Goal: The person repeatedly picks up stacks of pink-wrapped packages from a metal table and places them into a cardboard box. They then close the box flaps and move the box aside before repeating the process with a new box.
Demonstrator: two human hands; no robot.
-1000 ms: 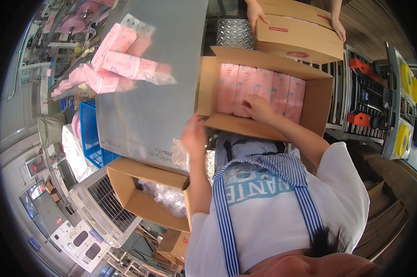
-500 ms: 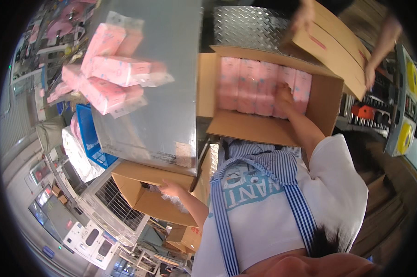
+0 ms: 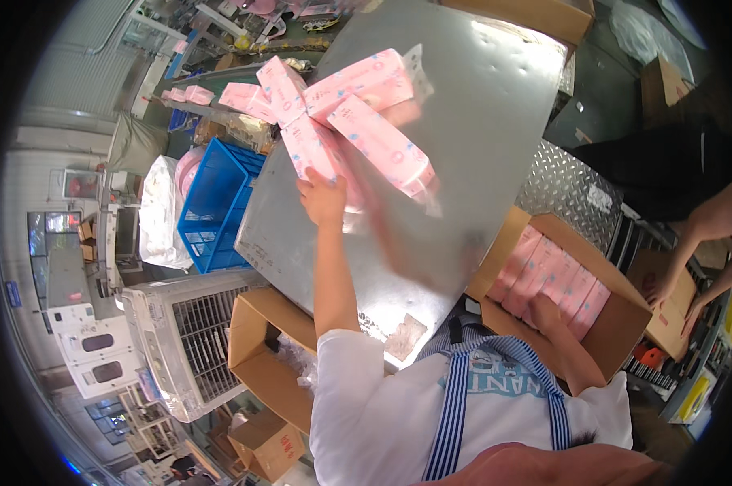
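Note:
Several pink soft tissue packs lie crossed and piled on the grey metal table. My left hand (image 3: 324, 200) spans the near end of one pink tissue pack (image 3: 301, 144), fingers on one side and thumb on the other. Beside it lies another pink pack (image 3: 385, 148), at a slant. To the right, an open cardboard box (image 3: 617, 332) holds a row of pink packs (image 3: 554, 274) standing side by side. My right hand (image 3: 548, 314) reaches into this box and touches the near side of the row; its fingertips are mostly hidden.
The metal table (image 3: 463, 105) fills the middle. Left of it are a blue crate (image 3: 212, 206) and an open cardboard box (image 3: 261, 377) with clear plastic inside. On the right, another person's hands (image 3: 661, 283) hold a cardboard box (image 3: 653, 320).
My left hand has come up from the lower left box to the packs on the table. My view has turned; my right hand stays in the box. The other person's box is lower now.

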